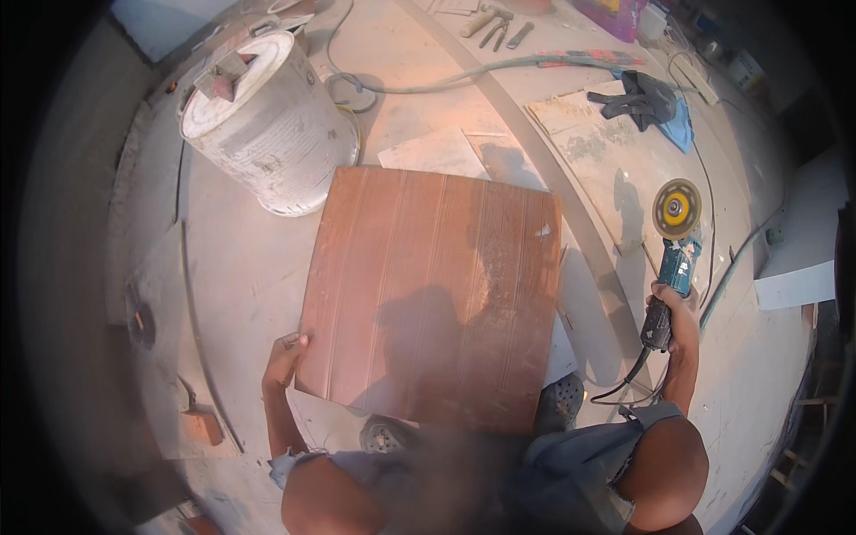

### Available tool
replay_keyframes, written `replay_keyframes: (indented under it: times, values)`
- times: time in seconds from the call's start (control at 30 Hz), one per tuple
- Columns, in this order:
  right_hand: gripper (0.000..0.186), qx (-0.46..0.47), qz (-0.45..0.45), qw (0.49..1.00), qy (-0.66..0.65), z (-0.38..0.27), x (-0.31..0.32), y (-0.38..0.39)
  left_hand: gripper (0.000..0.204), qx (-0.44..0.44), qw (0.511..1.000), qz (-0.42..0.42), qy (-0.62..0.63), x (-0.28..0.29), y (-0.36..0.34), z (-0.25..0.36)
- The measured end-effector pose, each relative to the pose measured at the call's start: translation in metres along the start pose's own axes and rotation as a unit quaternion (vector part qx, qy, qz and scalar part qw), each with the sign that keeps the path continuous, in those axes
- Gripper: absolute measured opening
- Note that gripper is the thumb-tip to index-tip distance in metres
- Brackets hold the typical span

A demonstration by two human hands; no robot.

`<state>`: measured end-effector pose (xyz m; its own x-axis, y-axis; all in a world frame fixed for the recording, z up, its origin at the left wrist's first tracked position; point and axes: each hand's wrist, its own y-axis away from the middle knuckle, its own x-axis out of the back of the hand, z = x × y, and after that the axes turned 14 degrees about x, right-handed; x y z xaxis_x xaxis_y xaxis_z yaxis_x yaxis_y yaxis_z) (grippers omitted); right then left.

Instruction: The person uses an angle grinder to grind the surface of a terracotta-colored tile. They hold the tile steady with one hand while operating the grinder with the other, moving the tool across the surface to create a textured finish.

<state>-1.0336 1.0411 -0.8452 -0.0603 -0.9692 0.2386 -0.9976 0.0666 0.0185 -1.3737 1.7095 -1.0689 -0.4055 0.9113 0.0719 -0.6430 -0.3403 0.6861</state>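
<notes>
A square reddish-brown tile (383,259) with fine lengthwise grooves stands in front of me over my feet, my shadow falling across it. My left hand (287,357) grips its lower left edge, thumb on the face and the other fingers mostly hidden. Out to the right, my right hand (679,308) is wrapped round the body of a teal and black angle grinder (680,263). The grinder's round disc (676,209) with a yellow centre points away from me, apart from the tile. Its black cord runs down from the handle. Whether the disc spins I cannot tell.
A dusty white bucket (276,134) stands at the far left. Pale board pieces (432,153) lie beyond the tile. A dark cloth (637,100) rests on a slab at the far right. A hammer (486,20) and pliers lie at the back. A brick piece (202,428) sits at left.
</notes>
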Motion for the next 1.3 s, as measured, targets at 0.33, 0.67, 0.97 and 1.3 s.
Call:
replay_keyframes:
  times: [0.33, 0.67, 0.97, 1.3]
  values:
    - [0.04, -0.003, 0.001, 1.0, 0.014, -0.008, -0.004, -0.016, 0.062, -0.094, 0.81, -0.03, 0.578, -0.166, 0.106, -0.068]
    - [0.04, 0.002, -0.016, 1.0, -0.005, -0.003, -0.01, -0.023, 0.045, -0.007, 0.865, 0.031, 0.5, -0.189, 0.083, -0.097]
    - [0.043, -0.008, -0.016, 1.0, 0.019, -0.002, -0.005, -0.026, 0.052, 0.015, 0.871, 0.016, 0.49, -0.166, 0.111, -0.104]
    - [0.042, 0.002, 0.003, 1.0, 0.011, -0.004, -0.005, -0.024, 0.068, -0.042, 0.91, 0.021, 0.413, -0.098, 0.04, -0.076]
